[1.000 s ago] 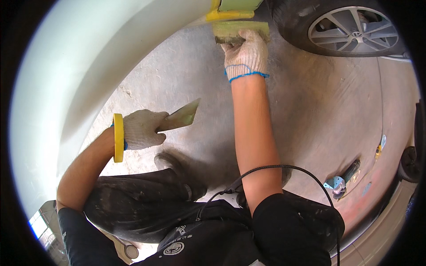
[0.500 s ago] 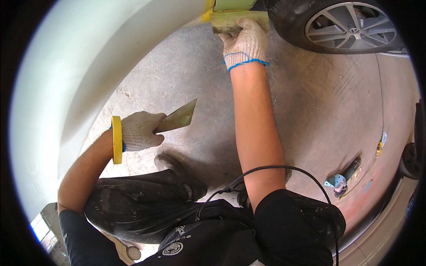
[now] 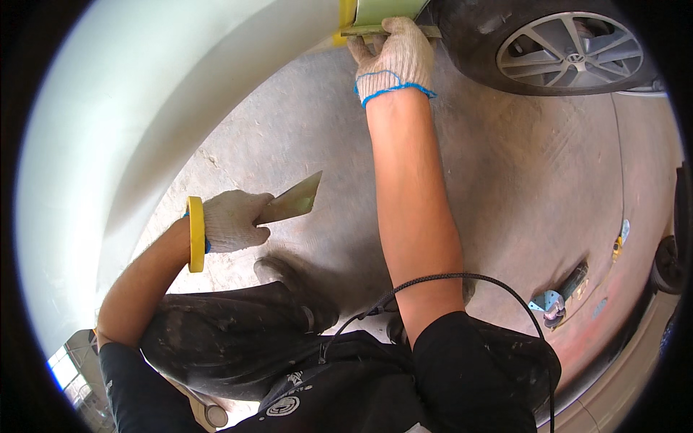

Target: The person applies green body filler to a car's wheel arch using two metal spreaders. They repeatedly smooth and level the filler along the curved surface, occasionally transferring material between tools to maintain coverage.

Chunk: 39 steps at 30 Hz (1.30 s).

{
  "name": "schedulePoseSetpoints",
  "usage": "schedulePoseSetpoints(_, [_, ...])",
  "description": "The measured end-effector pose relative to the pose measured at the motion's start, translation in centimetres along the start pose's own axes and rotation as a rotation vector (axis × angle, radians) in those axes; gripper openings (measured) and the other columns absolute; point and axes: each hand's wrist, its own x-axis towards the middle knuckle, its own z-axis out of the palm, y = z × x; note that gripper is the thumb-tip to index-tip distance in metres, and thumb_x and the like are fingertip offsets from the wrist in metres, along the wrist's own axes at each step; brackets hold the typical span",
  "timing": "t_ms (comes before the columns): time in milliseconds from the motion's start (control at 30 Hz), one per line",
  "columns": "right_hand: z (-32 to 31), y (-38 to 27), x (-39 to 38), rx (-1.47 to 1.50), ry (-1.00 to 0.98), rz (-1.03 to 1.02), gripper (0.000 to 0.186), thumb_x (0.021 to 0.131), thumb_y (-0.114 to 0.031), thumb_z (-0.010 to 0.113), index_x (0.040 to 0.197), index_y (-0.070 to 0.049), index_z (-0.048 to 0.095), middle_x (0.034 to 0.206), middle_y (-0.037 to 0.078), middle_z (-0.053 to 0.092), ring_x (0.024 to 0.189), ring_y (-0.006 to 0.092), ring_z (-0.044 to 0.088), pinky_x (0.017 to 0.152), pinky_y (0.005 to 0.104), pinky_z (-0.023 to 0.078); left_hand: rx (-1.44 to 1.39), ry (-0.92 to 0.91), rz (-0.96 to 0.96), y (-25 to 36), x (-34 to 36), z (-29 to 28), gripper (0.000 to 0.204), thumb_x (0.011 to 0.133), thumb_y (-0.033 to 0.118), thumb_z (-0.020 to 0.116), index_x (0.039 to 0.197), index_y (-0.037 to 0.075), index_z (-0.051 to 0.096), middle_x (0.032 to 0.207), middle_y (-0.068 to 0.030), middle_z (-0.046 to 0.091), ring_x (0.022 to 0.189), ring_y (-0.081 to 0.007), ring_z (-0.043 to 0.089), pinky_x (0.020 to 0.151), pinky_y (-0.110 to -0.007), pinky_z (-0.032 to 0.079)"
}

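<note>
My right hand, in a knitted glove with a blue cuff, is closed on a wide flat spreader. That spreader is seen nearly edge-on and lies at the lower edge of a pale green patch on the car body. Yellow masking tape borders the patch on its left. Lower left, my gloved left hand grips a putty knife, its greenish-smeared blade pointing right and slightly up. A yellow tape roll hangs around my left wrist.
The pale car panel curves along the left side. A wheel stands at the upper right. A tool with a light-blue piece and a small yellow-handled tool lie on the concrete floor. A black cord crosses my right arm.
My right hand has moved slightly up, and its spreader has turned from showing its broad face to nearly edge-on. The left hand with the putty knife has shifted slightly down and right.
</note>
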Motion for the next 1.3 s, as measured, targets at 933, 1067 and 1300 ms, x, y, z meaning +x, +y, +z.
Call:
schedulePoseSetpoints(933, [-4.2, 1.3, 1.2, 0.011, -0.134, -0.091, 0.063, 0.082, 0.000, 0.051, 0.139, -0.013, 0.027, 0.129, 0.014, 0.043, 0.112, 0.0290, 0.051, 0.089, 0.0462, 0.050, 0.011, -0.006, 0.010, -0.1, 0.7, -0.4, 0.049, 0.079, 0.024, 0.057, 0.120, -0.002, 0.052, 0.077, -0.0199, 0.064, 0.075, -0.0338, 0.064, 0.071, -0.042, 0.050])
schedulePoseSetpoints(1067, [-4.1, 1.4, 2.0, -0.018, -0.129, -0.088, 0.064, 0.081, 0.000, 0.051, 0.139, -0.013, 0.027, 0.130, 0.014, 0.043, 0.110, 0.0289, 0.053, 0.086, 0.0469, 0.052, -0.011, -0.009, 0.014, -0.2, 0.6, -0.3, 0.048, 0.079, 0.025, 0.057, 0.118, -0.001, 0.052, 0.078, -0.0199, 0.064, 0.075, -0.0341, 0.064, 0.071, -0.043, 0.049])
schedulePoseSetpoints(1300, [-1.6, 0.8, 0.5, 0.047, -0.135, -0.112, 0.062, 0.079, 0.008, 0.047, 0.132, -0.018, 0.028, 0.127, 0.015, 0.042, 0.115, 0.0327, 0.048, 0.092, 0.0568, 0.049, -0.025, -0.002, 0.004, 0.1, 0.4, -0.2, 0.039, 0.077, 0.025, 0.055, 0.106, 0.000, 0.054, 0.082, -0.0229, 0.063, 0.081, -0.0397, 0.062, 0.075, -0.047, 0.048])
